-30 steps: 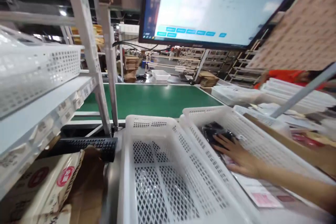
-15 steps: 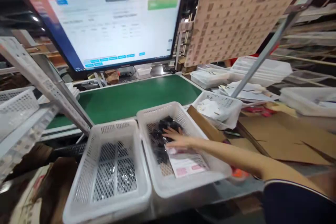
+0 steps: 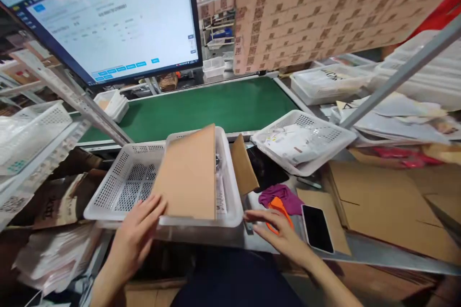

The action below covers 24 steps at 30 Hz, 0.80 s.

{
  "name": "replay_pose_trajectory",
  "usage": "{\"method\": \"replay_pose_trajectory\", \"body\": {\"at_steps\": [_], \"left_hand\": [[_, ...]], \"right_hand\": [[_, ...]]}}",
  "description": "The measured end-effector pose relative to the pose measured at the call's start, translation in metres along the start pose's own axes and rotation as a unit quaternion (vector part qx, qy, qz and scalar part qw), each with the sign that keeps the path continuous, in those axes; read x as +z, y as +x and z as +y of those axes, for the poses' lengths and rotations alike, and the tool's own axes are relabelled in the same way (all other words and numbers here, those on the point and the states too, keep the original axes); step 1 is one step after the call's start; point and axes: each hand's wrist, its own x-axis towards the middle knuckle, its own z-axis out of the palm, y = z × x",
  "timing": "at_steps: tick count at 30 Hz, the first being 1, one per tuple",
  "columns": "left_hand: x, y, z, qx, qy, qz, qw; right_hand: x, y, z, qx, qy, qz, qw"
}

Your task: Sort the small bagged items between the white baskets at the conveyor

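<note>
A folded brown cardboard piece [image 3: 189,172] lies slanted over the right white basket [image 3: 232,187], hiding most of its contents. A strip of dark packaging and printed paper shows along its right side. At the cardboard's lower left corner is my left hand [image 3: 139,230], fingers extended and fingertips touching or close to its edge; whether it bears any weight I cannot tell. My right hand [image 3: 279,232] is open and empty beside the basket's front right corner, just in front of an orange-handled tool [image 3: 281,208]. To the left stands another white basket [image 3: 103,201] with a lattice bottom.
A monitor [image 3: 108,24] hangs above a green conveyor belt [image 3: 223,108]. On the right are a phone [image 3: 317,229], purple cloth [image 3: 279,196], a basket of papers [image 3: 306,148] and flat cardboard sheets [image 3: 382,201]. A metal post [image 3: 406,67] slants across the right side.
My right hand has left the basket's black-wrapped items and paper and moved to its right. My left hand has come into view, and the cardboard piece now covers the basket. The view has shifted.
</note>
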Motion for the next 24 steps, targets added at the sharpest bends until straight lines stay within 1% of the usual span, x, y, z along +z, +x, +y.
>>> {"method": "replay_pose_trajectory", "body": {"at_steps": [1,2,3,4,5,6,7,8,9,10,11,12,14,16,17,18,19,20,21,22,23,24], "left_hand": [[0.011,0.002,0.006,-0.001,-0.025,-0.047,0.999],[0.024,0.002,0.013,-0.02,-0.065,-0.102,0.992],[0.04,0.001,0.019,-0.059,-0.118,-0.162,0.978],[0.057,-0.003,0.025,-0.114,-0.18,-0.223,0.951],[0.075,-0.008,0.03,-0.179,-0.244,-0.277,0.912],[0.095,-0.015,0.034,-0.244,-0.307,-0.327,0.86],[0.115,-0.022,0.035,-0.303,-0.366,-0.357,0.805],[0.136,-0.03,0.035,-0.358,-0.422,-0.358,0.752],[0.156,-0.037,0.033,-0.403,-0.478,-0.346,0.699],[0.176,-0.044,0.03,-0.435,-0.525,-0.336,0.65],[0.193,-0.05,0.026,-0.454,-0.564,-0.32,0.612],[0.209,-0.055,0.021,-0.461,-0.6,-0.299,0.581],[0.235,-0.062,0.011,-0.458,-0.667,-0.245,0.534],[0.254,-0.065,0.001,-0.446,-0.728,-0.192,0.484],[0.261,-0.063,-0.005,-0.438,-0.754,-0.167,0.46],[0.267,-0.059,-0.01,-0.429,-0.775,-0.143,0.442],[0.272,-0.05,-0.016,-0.421,-0.79,-0.118,0.431],[0.275,-0.037,-0.021,-0.417,-0.797,-0.092,0.426],[0.278,-0.018,-0.026,-0.418,-0.798,-0.067,0.428],[0.279,0.005,-0.032,-0.424,-0.792,-0.046,0.437],[0.28,0.034,-0.037,-0.435,-0.778,-0.033,0.451],[0.28,0.067,-0.042,-0.447,-0.759,-0.028,0.473]], "right_hand": [[-0.004,-0.007,0.011,0.01,0.015,0.032,0.999],[-0.008,-0.012,0.023,0.02,0.027,0.065,0.997],[-0.012,-0.016,0.034,0.028,0.034,0.1,0.994],[-0.016,-0.019,0.044,0.031,0.034,0.135,0.99],[-0.018,-0.022,0.053,0.032,0.03,0.169,0.985],[-0.02,-0.023,0.061,0.034,0.026,0.2,0.979],[-0.02,-0.025,0.067,0.038,0.027,0.228,0.973],[-0.018,-0.025,0.071,0.043,0.033,0.253,0.966],[-0.015,-0.024,0.073,0.045,0.041,0.276,0.959],[-0.011,-0.021,0.072,0.042,0.048,0.292,0.954],[-0.005,-0.017,0.069,0.033,0.05,0.301,0.952],[0.001,-0.01,0.065,0.016,0.046,0.298,0.953],[0.012,0.006,0.053,-0.034,0.017,0.258,0.965],[0.019,0.026,0.043,-0.088,-0.026,0.211,0.973],[0.02,0.035,0.039,-0.108,-0.047,0.197,0.973],[0.02,0.044,0.035,-0.123,-0.063,0.193,0.972],[0.019,0.051,0.033,-0.129,-0.072,0.195,0.97],[0.016,0.057,0.031,-0.128,-0.075,0.203,0.968],[0.012,0.061,0.03,-0.124,-0.075,0.212,0.967],[0.008,0.063,0.031,-0.118,-0.076,0.224,0.964],[0.003,0.063,0.032,-0.112,-0.08,0.237,0.962],[-0.001,0.06,0.035,-0.105,-0.087,0.254,0.958]]}}
